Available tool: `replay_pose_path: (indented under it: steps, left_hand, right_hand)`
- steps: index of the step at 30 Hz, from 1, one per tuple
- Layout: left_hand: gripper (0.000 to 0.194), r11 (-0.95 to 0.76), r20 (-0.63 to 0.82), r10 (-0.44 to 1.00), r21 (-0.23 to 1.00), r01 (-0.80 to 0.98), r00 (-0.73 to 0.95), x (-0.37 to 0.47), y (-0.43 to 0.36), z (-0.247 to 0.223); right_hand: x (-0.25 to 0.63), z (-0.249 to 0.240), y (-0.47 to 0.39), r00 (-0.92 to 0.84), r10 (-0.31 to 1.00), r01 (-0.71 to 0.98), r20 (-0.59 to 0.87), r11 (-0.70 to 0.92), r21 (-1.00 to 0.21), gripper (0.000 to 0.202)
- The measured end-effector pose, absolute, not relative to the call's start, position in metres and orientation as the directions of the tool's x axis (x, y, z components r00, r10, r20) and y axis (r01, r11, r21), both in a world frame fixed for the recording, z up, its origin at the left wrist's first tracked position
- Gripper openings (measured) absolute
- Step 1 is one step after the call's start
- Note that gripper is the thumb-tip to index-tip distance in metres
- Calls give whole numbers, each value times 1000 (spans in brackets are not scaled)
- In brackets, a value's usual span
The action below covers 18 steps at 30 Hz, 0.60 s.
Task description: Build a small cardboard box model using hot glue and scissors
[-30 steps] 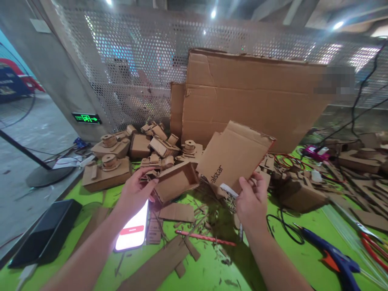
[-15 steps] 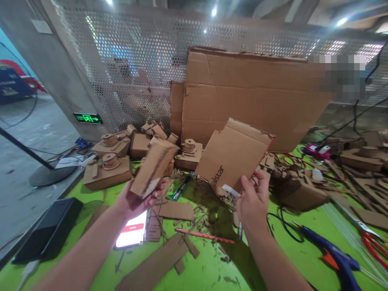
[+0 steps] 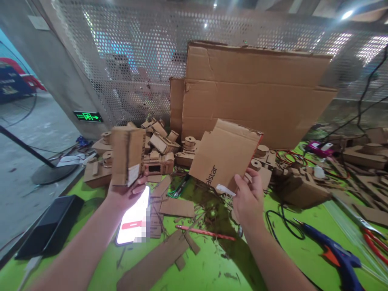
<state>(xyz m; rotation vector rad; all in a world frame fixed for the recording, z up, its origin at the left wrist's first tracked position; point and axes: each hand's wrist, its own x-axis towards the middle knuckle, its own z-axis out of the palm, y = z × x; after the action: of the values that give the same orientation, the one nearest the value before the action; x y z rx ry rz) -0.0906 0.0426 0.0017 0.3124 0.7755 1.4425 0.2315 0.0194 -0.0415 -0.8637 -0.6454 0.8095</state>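
My left hand (image 3: 129, 194) is closed around the lower end of a small cardboard box (image 3: 125, 155), held upright above the table with a white label near its bottom corner. Between the thumb and fingers of my right hand (image 3: 248, 196) is a flat cardboard sheet (image 3: 227, 155), tilted, with the printed letters "alstar" and a red edge. Box and sheet are apart. Below my left hand lies a lit phone (image 3: 133, 226). A red pencil (image 3: 206, 232) rests among cardboard scraps (image 3: 177, 208) between my forearms.
A blue glue gun (image 3: 330, 246) and red-handled scissors (image 3: 374, 242) lie at the right. Cardboard camera models (image 3: 159, 161) line the back, before a large cardboard sheet (image 3: 257, 97) leaning on perforated metal. A black case (image 3: 50, 226) sits at the left edge of the green table (image 3: 212, 270).
My left hand has turned the small box more upright and moved it left. The sheet in my right hand has shifted slightly left.
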Motion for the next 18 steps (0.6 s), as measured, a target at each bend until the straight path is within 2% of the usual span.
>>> replay_pose_path:
  steps: [1, 3, 7, 12, 18]
  left_hand:
    - [18, 110, -266, 955, 730, -675, -132, -88, 44, 1]
    - [11, 59, -228, 943, 833, -550, -244, -82, 47, -2]
    - [16, -15, -135, 943, 897, -441, -305, -67, 43, -4]
    - [43, 80, -110, 991, 942, -326, -75, -51, 24, -6]
    - [52, 130, -64, 972, 948, -289, 227, -45, 9, -10]
  right_hand:
    - [232, -39, 19, 530, 837, -400, 135, 387, -831, 40]
    - [232, -35, 18, 485, 872, -510, 60, 338, -791, 40]
    - [230, -28, 16, 372, 928, -616, -10, 239, -750, 36]
    - [217, -31, 12, 232, 971, -640, -65, 102, -762, 34]
    - [202, -39, 8, 50, 995, -606, -92, -43, -794, 40]
